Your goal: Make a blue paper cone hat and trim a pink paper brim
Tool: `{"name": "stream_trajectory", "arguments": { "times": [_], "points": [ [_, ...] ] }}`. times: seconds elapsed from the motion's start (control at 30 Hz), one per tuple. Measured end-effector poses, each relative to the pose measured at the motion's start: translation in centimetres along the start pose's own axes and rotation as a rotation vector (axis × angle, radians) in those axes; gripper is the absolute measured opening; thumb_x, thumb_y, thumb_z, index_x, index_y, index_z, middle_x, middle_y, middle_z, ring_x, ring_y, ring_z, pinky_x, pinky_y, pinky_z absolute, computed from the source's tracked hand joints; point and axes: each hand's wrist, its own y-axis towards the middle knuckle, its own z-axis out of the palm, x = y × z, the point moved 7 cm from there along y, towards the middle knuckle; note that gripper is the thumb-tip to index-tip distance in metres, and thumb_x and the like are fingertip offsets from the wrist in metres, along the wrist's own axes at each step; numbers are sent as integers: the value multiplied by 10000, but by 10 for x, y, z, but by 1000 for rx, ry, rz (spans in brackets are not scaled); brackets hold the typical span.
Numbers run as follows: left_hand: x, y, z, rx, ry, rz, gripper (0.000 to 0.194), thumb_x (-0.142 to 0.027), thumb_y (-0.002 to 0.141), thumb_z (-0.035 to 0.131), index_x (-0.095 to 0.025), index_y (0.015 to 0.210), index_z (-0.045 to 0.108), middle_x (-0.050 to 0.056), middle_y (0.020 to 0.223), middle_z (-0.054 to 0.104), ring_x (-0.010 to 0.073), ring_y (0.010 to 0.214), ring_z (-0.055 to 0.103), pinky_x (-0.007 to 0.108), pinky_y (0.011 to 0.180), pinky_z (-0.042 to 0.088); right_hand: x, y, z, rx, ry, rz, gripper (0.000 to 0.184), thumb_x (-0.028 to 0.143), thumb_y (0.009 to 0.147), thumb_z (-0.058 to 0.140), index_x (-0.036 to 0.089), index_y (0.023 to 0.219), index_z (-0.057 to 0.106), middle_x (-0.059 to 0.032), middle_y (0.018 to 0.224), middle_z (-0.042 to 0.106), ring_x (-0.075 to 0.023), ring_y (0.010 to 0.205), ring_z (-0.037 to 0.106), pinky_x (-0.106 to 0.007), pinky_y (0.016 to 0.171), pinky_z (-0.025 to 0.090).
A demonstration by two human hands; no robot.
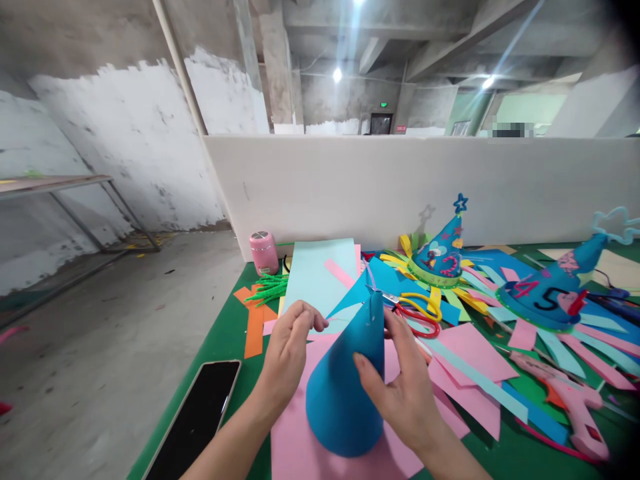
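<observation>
a blue paper cone [345, 387] is being held upright on a pink sheet [295, 447] at the near edge of the green bench [220, 340], its open base resting on the sheet and its tip pointing up and away. the right hand [400, 387] is being kept closed on the cone's right flank, thumb across the front and fingers behind the upper part. the left hand [290, 353] is being held just left of the tip, its fingertips pinched together, apparently on the pale blue sheet [320, 280] behind; whether anything else is being gripped cannot be told.

risks, as judged: the cone is being kept in shape largely by the right hand's grip, so it is likely to spring open if that grip is slackened while the seam is unfixed; thin card is being pressed, so a hard squeeze may be creasing or flattening the wall; the smooth pink sheet beneath may be letting the base slide. the scissors [417, 310], with yellow and red handles, are lying just beyond the tip and could be knocked, and the phone [195, 420] is lying near the bench's left edge.

materials: matte coloured card in flat sheets and strips; two finished cone hats [443, 257] [557, 290] with numerals and star toppers; fuzzy green pipe cleaners [267, 288]; a glossy pink cylindrical container [263, 253]; a pink plastic glue gun [575, 400]
</observation>
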Motion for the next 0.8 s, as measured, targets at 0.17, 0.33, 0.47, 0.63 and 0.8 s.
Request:
{"name": "stream_trajectory", "arguments": {
  "times": [0.17, 0.33, 0.47, 0.63, 0.8],
  "points": [
    [-11, -11, 4, 31, 81, 95, 317, -394, 903, 444, -186, 668, 493, 26, 730, 563, 161, 788, 562, 272, 715, 449, -2, 1, -1, 16, 40, 12, 638, 296, 834, 618, 347, 1398, 323, -63, 1286, 530, -246, 1112, 551, -444, 921, 508],
    [-31, -3, 21, 95, 69, 141, 245, -402, 806, 633, -216, 965, 615, 39, 963, 635, 181, 949, 576, 319, 878, 425, -1, -1, -2, 42, 73, 19, 613, 304, 838, 616, 325, 1387, 343, -76, 1299, 521, -249, 1111, 550, -437, 914, 510],
    [-27, 4, 36, 234, -37, 17, 259, -400, 801, 635, -220, 985, 653, 62, 1057, 656, 210, 985, 592, 320, 808, 457, -2, -1, -2, 47, 80, 17, 638, 304, 835, 621, 336, 1398, 324, -73, 1319, 508, -255, 1127, 540, -442, 917, 506],
    [-25, 5, 38, 211, -58, -20, 201, -355, 782, 648, -204, 912, 674, 62, 984, 679, 209, 939, 611, 281, 687, 473, 0, 1, -2, 55, 113, 5, 623, 291, 842, 607, 337, 1398, 331, -72, 1318, 507, -258, 1146, 528, -445, 911, 503],
    [-28, 3, 38, 176, -46, 20, 196, -346, 762, 668, -199, 892, 678, 54, 954, 691, 210, 935, 627, 300, 736, 500, -1, 4, -3, 61, 127, 6, 611, 299, 827, 622, 316, 1378, 359, -76, 1284, 527, -262, 1135, 534, -452, 885, 507]
  ]
}}
